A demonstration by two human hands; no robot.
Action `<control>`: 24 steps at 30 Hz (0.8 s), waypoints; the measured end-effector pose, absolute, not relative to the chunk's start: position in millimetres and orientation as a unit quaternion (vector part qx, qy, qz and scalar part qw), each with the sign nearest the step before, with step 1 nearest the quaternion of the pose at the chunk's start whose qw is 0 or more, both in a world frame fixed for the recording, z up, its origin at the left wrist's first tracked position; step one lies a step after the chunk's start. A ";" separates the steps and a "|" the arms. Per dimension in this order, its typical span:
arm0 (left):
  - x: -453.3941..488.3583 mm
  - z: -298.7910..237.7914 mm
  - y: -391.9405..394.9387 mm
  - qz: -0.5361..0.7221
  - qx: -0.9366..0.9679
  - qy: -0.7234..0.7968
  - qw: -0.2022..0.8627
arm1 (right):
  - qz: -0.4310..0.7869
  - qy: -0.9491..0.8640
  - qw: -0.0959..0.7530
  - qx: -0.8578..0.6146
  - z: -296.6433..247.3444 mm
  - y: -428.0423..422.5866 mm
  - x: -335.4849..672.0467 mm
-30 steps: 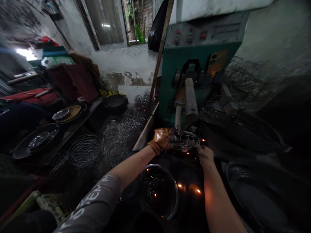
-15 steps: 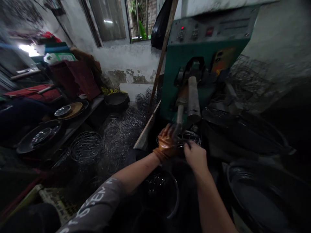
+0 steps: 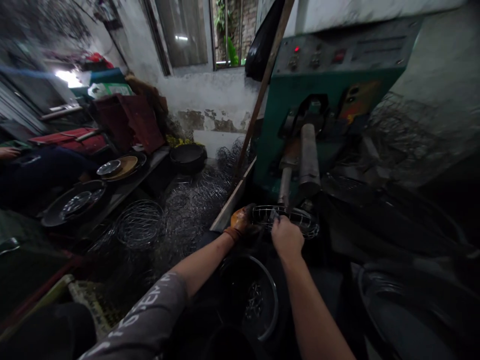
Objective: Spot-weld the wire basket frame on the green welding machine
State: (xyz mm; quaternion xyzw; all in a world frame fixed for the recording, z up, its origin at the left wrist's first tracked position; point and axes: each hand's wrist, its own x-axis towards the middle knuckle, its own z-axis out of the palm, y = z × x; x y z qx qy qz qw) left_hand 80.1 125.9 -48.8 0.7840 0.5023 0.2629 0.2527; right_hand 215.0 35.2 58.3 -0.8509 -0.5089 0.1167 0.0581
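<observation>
A round wire basket (image 3: pixel 296 220) sits under the metal arms of a green machine (image 3: pixel 318 100). My left hand (image 3: pixel 242 222), in an orange glove, grips the basket's left rim. My bare right hand (image 3: pixel 287 237) is closed on its near rim. Below my arms stands a dark round basin (image 3: pixel 272 295) with small metal pieces inside.
A heap of wire baskets (image 3: pixel 176 210) covers the floor at left. Dark pans and plates (image 3: pixel 75 202) lie on a low bench. A wooden pole (image 3: pixel 262 85) leans against the machine. Large black tubs (image 3: pixel 408 310) stand at right. Another person's hand (image 3: pixel 7 152) shows far left.
The sparks seen a second ago are gone. My right hand moved left along the basket's near rim, and my gloved left hand dropped lower on its left side.
</observation>
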 end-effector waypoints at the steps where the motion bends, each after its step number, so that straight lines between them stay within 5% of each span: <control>1: 81.1 -40.6 125.5 0.258 0.799 0.493 0.229 | 0.114 -0.503 0.065 -0.854 57.7 34.6 218.6; 8: 93.7 -8.7 116.9 0.229 0.864 0.432 0.115 | 0.080 -0.458 0.092 -0.881 48.8 27.6 257.6; 24: 108.4 2.1 115.5 0.198 0.864 0.453 0.097 | 0.084 -0.475 0.137 -0.865 32.2 28.7 278.6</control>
